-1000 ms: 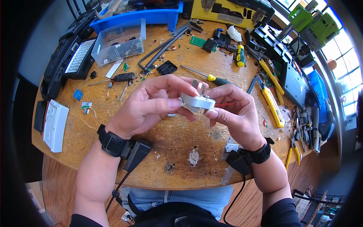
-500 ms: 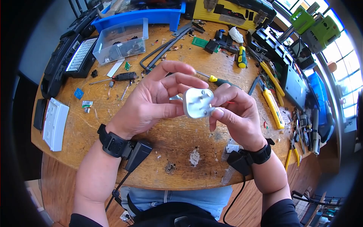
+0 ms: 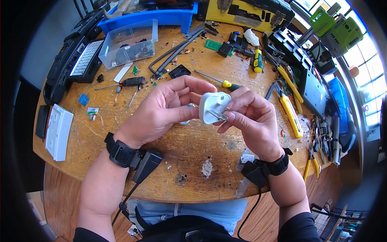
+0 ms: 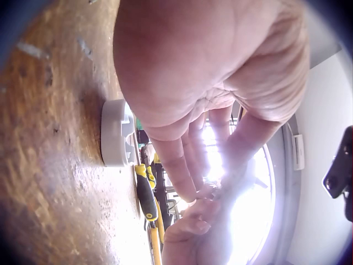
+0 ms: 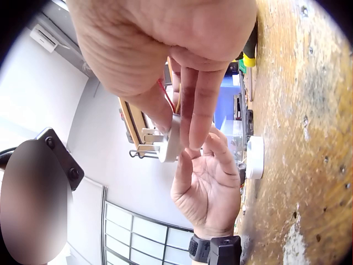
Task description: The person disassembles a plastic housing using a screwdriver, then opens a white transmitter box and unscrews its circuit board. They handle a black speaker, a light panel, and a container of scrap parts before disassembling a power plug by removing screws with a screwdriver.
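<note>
A white plug body [image 3: 211,108] with metal pins hangs above the table between both hands. My right hand [image 3: 258,121] pinches it at its right side, with the pins pointing down toward the right thumb. In the right wrist view, red and yellow wires [image 5: 169,95] run from the plug up into the right palm. My left hand [image 3: 155,111] is at the plug's left edge, thumb tip right at the rim and fingers loosely spread behind. Below, a white round piece [image 4: 115,133] sits on the table, mostly hidden by the left hand in the head view.
Behind the hands lies a yellow-and-black screwdriver [image 3: 227,84]. A clear plastic box [image 3: 129,48] and a blue bin [image 3: 153,18] are at the back left. A yellow cutter [image 3: 291,115] and pliers [image 3: 310,159] lie at right; a white casing [image 3: 59,133] is at left.
The plug has turned from pins up, through pins facing the head camera, to pins angled down right. The left fingers spread off it, then came back in closer.
</note>
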`<state>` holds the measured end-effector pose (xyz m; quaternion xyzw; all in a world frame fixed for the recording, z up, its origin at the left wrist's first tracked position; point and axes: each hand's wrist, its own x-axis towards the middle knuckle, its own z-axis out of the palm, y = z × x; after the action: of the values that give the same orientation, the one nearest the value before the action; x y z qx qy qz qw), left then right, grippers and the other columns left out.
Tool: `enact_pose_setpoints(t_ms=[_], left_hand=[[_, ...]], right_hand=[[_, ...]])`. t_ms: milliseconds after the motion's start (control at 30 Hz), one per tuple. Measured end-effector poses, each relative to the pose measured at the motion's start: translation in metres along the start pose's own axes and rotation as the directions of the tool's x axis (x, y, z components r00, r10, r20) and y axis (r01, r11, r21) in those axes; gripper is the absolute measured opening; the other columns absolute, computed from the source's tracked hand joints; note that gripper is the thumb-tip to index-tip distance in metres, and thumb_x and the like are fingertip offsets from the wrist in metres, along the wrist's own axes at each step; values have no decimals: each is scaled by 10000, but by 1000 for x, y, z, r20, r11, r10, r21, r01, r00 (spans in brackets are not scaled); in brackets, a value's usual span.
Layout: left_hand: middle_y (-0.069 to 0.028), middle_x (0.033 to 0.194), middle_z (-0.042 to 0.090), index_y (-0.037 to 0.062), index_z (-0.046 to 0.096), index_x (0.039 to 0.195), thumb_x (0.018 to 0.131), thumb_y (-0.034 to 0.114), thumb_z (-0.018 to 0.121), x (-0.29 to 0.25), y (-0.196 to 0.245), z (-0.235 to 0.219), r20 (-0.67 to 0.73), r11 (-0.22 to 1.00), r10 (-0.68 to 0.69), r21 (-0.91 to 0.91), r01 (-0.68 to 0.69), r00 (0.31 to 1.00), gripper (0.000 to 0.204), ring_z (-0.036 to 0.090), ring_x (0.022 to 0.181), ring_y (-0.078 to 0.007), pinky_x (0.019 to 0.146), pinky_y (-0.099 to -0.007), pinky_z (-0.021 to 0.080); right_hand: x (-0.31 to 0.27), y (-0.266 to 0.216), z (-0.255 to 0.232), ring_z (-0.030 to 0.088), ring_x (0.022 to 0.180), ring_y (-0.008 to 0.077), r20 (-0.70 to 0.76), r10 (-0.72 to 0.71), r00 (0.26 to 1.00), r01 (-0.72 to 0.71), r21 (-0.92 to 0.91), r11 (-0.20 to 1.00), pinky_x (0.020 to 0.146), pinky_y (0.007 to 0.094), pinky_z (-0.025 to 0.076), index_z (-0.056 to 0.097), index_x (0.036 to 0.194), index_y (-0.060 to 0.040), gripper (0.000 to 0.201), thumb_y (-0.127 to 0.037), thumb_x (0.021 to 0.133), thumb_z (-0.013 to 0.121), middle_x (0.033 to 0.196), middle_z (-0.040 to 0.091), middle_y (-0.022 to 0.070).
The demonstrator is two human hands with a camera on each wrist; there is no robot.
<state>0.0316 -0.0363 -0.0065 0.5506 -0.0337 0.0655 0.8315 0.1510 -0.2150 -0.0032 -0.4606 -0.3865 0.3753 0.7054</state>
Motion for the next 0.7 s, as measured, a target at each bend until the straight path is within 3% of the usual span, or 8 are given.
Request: enact_pose_setpoints(t_ms=[100,200,267,400,467,500,600,700], left_hand=[[-89,1208,542,8,462,1238,763,-34,649,-2,3,4,43,985,-38,-170,45,998,512,529,1121,-183,955,-321,456],[-74,1245,521,25,453,1265,753,-33,671,-2,2,5,67,995,-28,-97,35,997,559,506,1161,-186,972,-329,450],[-106,1267,511,34,437,1291,730,80,742,-2,0,4,46,999,-12,34,11,999,640,522,1146,-203,939,-367,479],[-115,1265,516,43,465,1266,692,149,788,-1,2,4,19,998,-29,59,27,999,667,526,1141,-198,954,-342,463],[-117,1239,540,46,494,1232,676,176,803,1,-3,2,33,997,66,40,-67,997,649,544,1117,-195,959,-325,451],[-117,1239,540,46,494,1232,676,176,803,1,-1,3,33,997,66,40,-67,997,649,544,1117,-195,959,-325,451],[-115,1190,575,41,498,1219,655,202,819,1,2,4,-15,995,61,77,-60,998,668,561,1092,-194,954,-329,449],[-101,1138,601,34,515,1195,636,204,832,-1,3,2,-37,995,18,100,-14,999,665,583,1041,-179,924,-314,465]], right_hand=[[0,-1,2,632,850,167,-87,-8,996,6,-28,1000,689,270,577,581,957,26,142,6,826,633,981,553,81],[-1,-1,1,628,873,168,-87,0,996,-1,-15,1000,699,266,577,581,963,26,149,6,825,634,988,553,79],[-1,-1,2,620,892,164,-48,10,999,-10,0,1000,698,268,576,579,968,26,155,4,825,635,990,550,76],[-1,-3,3,615,893,151,8,68,998,-68,59,996,716,267,558,580,977,20,166,-7,826,642,999,558,74],[-2,-4,5,605,915,140,62,90,994,-89,-27,996,743,263,533,583,986,11,181,-27,824,655,1012,568,66],[-1,-1,4,588,942,125,73,-21,997,32,-145,989,756,254,514,587,987,5,195,-46,818,670,1007,579,53],[1,-8,3,567,980,117,10,-68,998,67,-352,934,755,245,512,587,986,4,195,-59,821,671,998,578,45],[-1,-5,3,603,857,100,-62,-95,994,79,-229,970,646,210,509,592,974,15,184,-75,831,664,947,624,62]])
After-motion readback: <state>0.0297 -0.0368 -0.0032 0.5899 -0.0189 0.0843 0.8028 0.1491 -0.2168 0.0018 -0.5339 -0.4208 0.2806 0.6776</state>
